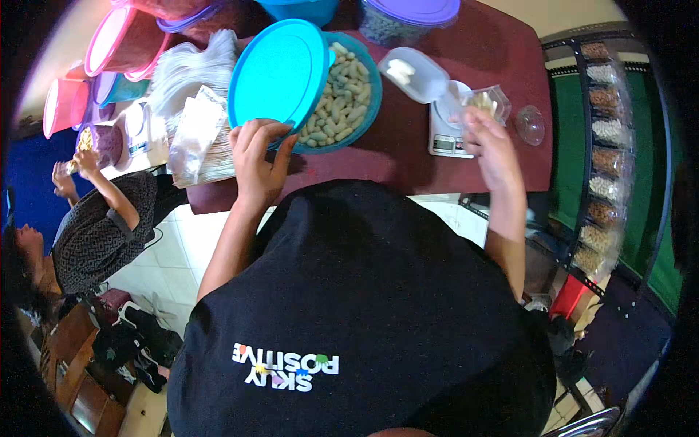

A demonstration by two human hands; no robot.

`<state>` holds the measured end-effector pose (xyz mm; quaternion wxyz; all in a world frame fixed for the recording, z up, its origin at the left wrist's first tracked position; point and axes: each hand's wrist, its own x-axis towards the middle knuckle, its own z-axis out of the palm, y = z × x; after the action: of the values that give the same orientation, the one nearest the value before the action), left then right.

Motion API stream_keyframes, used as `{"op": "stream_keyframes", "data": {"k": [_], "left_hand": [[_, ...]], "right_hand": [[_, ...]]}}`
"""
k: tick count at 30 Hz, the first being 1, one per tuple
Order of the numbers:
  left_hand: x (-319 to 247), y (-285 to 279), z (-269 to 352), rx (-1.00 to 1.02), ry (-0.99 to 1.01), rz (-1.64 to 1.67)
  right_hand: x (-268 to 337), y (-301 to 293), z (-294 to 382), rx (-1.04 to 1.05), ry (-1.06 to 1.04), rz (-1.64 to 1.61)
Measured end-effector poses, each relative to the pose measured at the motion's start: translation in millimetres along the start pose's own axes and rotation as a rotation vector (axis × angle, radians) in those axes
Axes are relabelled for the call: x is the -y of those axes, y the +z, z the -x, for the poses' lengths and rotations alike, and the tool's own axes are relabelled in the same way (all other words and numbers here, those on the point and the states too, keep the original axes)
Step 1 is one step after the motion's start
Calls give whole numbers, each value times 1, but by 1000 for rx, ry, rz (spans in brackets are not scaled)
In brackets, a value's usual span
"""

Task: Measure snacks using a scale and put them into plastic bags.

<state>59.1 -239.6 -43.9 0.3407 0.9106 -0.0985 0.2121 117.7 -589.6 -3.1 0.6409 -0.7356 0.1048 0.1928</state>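
Note:
My left hand grips the near edge of a turquoise plastic lid, which tilts over the left part of a round tub of pale, oblong snack pieces. Over a white digital kitchen scale, my right hand holds a clear plastic bag with some pale pieces in it. Behind the scale an open, translucent plastic container holds a few white pieces. A small clear round container stands right of the scale.
Stacked plastic bags lie left of the tub. Pink-rimmed and purple-lidded tubs stand at the back and left. At the far left a co-worker handles food beside another scale. A rack of packed snacks stands at the right.

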Motion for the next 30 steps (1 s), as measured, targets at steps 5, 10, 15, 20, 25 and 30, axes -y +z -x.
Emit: {"op": "stream_keyframes", "data": {"k": [5, 10, 15, 20, 25, 30], "left_hand": [[-4, 3, -3, 99, 188, -203], [-13, 8, -7, 152, 207, -206], [-13, 12, -12, 146, 200, -214], [-17, 11, -14, 157, 177, -225], [-14, 11, -12, 152, 162, -229], [-15, 10, -11, 150, 162, -233]], "right_hand": [[17, -83, 36, -184, -38, 128], [9, -124, 64, -352, -14, 197], [-13, -133, 66, -565, -139, 706], [-8, -121, 66, -579, -167, 764], [-10, -122, 69, -574, -160, 748], [-4, -116, 73, -615, -86, 810]]}}
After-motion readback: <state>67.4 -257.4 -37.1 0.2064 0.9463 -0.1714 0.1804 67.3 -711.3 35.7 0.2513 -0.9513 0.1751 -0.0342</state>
